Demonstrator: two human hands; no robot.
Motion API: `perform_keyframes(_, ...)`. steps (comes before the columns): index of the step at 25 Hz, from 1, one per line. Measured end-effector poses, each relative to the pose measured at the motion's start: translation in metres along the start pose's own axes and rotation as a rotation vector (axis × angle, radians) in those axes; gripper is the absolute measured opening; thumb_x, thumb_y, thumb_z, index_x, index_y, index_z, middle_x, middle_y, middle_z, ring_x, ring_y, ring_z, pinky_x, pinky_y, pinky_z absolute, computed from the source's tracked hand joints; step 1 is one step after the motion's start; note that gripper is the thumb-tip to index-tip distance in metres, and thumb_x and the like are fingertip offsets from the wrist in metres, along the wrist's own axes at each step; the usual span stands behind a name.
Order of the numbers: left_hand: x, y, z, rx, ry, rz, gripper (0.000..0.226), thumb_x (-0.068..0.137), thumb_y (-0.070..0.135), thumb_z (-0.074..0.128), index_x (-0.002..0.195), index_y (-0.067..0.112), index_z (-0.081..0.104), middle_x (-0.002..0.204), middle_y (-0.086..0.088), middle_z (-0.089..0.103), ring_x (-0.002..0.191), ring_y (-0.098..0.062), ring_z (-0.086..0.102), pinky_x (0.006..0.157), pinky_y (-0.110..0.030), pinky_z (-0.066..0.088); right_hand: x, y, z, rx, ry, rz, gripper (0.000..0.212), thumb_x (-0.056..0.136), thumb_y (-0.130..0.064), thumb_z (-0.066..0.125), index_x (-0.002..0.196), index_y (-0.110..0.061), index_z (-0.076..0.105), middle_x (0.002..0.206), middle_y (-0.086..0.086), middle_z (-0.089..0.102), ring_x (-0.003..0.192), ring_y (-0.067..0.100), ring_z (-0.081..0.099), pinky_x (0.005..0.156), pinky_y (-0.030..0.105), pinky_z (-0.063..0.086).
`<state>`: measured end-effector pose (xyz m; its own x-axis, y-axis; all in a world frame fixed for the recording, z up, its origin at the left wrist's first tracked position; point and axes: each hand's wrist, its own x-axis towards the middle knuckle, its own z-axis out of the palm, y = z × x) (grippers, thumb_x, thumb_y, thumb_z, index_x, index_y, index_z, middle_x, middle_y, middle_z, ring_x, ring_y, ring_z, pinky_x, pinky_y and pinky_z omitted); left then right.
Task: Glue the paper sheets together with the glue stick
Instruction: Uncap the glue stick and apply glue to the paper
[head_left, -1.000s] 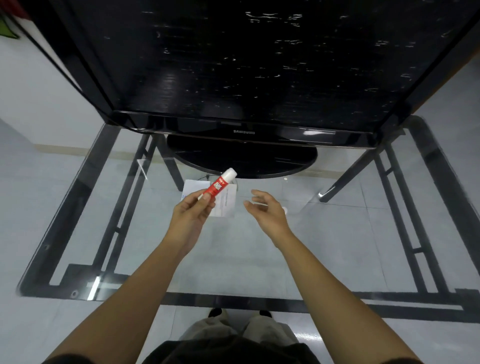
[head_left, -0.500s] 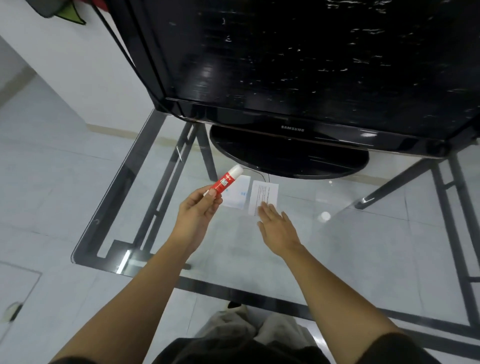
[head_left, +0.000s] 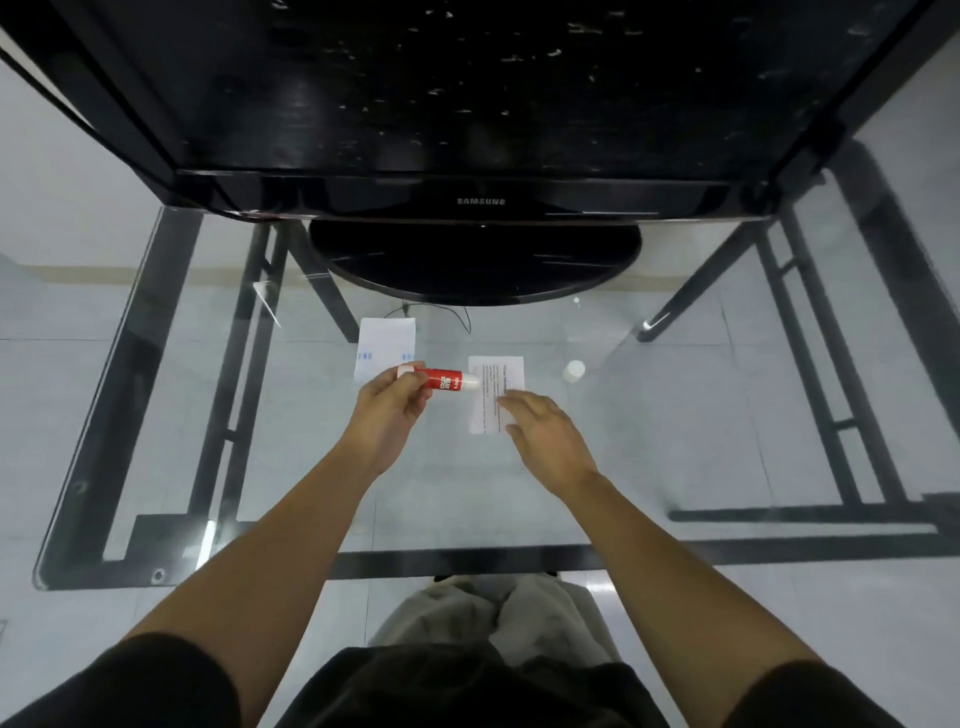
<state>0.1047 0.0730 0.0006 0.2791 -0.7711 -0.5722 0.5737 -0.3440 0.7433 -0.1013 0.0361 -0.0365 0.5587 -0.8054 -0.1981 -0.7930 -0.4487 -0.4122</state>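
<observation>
two paper sheets are seen lying flat and apart on the glass table (head_left: 675, 467). the left sheet (head_left: 385, 343) is white with small blue marks near its lower edge; the right sheet (head_left: 496, 384) is white with lines of small black print, too fine to be read. the glue stick (head_left: 441, 378) is held nearly level above the gap between them; its body is red with white lettering that cannot be made out, and its pale rounded end points toward the right sheet. the stick's rear end is pinched by the fingers of the left hand (head_left: 390, 410). the right hand (head_left: 540, 436) is spread with loose, unclenched fingers over the lower right corner of the right sheet; whether the paper is touched cannot be told. a small white cap (head_left: 573, 370) stands on the glass to the right of that sheet, well apart from the stick.

"samsung" is read on the lower bezel of the black television (head_left: 480, 201), whose round base (head_left: 475, 260) rests just behind the sheets. clear glass is left open on both sides of the papers and toward the near edge, where black frame bars (head_left: 234, 364) are seen beneath the glass.
</observation>
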Motion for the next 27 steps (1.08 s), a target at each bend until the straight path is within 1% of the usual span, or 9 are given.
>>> perform_keyframes(2,0.005,0.0,0.007,0.036,0.035,-0.011,0.008,0.087,0.013,0.06,0.09,0.008,0.065,0.094,-0.004,0.059,0.073,-0.009,0.055,0.066,-0.014,0.05,0.002,0.005,-0.002,-0.048,-0.008,0.016,0.045,0.097,-0.02,0.044,0.141,-0.017,0.035,0.151,0.004,0.035,0.138,0.022,0.032,0.114,0.035,0.025)
perform_keyframes(4,0.01,-0.001,0.014,0.194,0.04,-0.009,0.018,0.089,0.026,0.058,0.094,0.009,0.059,0.09,-0.005,0.059,0.076,-0.012,0.058,0.07,-0.016,0.051,0.004,0.01,-0.002,-0.093,-0.045,0.028,0.046,0.098,-0.026,0.041,0.142,-0.018,0.032,0.154,0.002,0.03,0.142,0.02,0.026,0.115,0.035,0.021)
perform_keyframes(6,0.01,-0.001,0.02,0.391,0.008,0.023,0.026,0.092,0.034,0.051,0.101,0.01,0.051,0.095,-0.009,0.062,0.079,-0.014,0.063,0.072,-0.018,0.054,0.004,0.01,-0.001,-0.09,-0.053,0.047,0.048,0.098,-0.027,0.041,0.143,-0.017,0.03,0.154,0.001,0.029,0.142,0.02,0.026,0.115,0.036,0.022)
perform_keyframes(9,0.002,-0.005,0.019,0.719,-0.125,0.218,0.021,0.087,0.031,0.058,0.097,0.014,0.051,0.093,-0.003,0.069,0.08,-0.012,0.068,0.073,-0.021,0.056,0.001,0.007,0.002,-0.044,-0.042,0.07,0.05,0.098,-0.027,0.041,0.144,-0.015,0.027,0.154,0.002,0.029,0.141,0.021,0.027,0.114,0.036,0.025)
perform_keyframes(12,-0.005,-0.012,0.014,0.941,-0.257,0.343,0.021,0.08,0.024,0.068,0.097,0.02,0.056,0.094,0.008,0.069,0.085,-0.003,0.066,0.069,-0.013,0.052,0.001,0.006,0.002,0.009,-0.048,0.099,0.051,0.098,-0.028,0.042,0.145,-0.017,0.026,0.154,0.001,0.027,0.14,0.022,0.03,0.112,0.037,0.03)
perform_keyframes(16,-0.001,-0.016,0.012,1.156,-0.341,0.493,0.019,0.083,0.028,0.065,0.099,0.018,0.06,0.105,0.001,0.069,0.085,-0.012,0.066,0.069,-0.009,0.048,0.001,0.007,0.001,0.034,-0.052,0.113,0.051,0.097,-0.027,0.044,0.144,-0.017,0.027,0.154,-0.001,0.027,0.139,0.022,0.032,0.111,0.037,0.032)
perform_keyframes(20,0.006,-0.017,0.011,1.299,-0.46,0.534,0.023,0.085,0.031,0.062,0.102,0.016,0.059,0.113,-0.005,0.067,0.084,-0.018,0.066,0.073,-0.014,0.05,0.002,0.006,0.003,0.067,-0.05,0.14,0.053,0.096,-0.027,0.047,0.144,-0.017,0.027,0.153,0.001,0.03,0.134,0.024,0.039,0.11,0.038,0.034)
perform_keyframes(24,0.019,-0.009,0.016,1.334,-0.463,0.546,0.02,0.083,0.031,0.064,0.096,0.017,0.058,0.101,-0.004,0.071,0.079,-0.017,0.067,0.07,-0.023,0.054,0.003,0.007,0.004,0.072,-0.045,0.136,0.053,0.096,-0.028,0.047,0.144,-0.019,0.027,0.152,0.0,0.031,0.129,0.023,0.044,0.106,0.037,0.039)
perform_keyframes(27,0.036,0.002,0.025,1.358,-0.418,0.563,0.018,0.084,0.033,0.064,0.092,0.019,0.056,0.097,-0.004,0.072,0.075,-0.011,0.064,0.063,-0.016,0.05,0.003,0.009,0.005,0.071,-0.05,0.142,0.054,0.096,-0.028,0.046,0.145,-0.021,0.024,0.153,0.0,0.03,0.129,0.021,0.043,0.105,0.036,0.04)
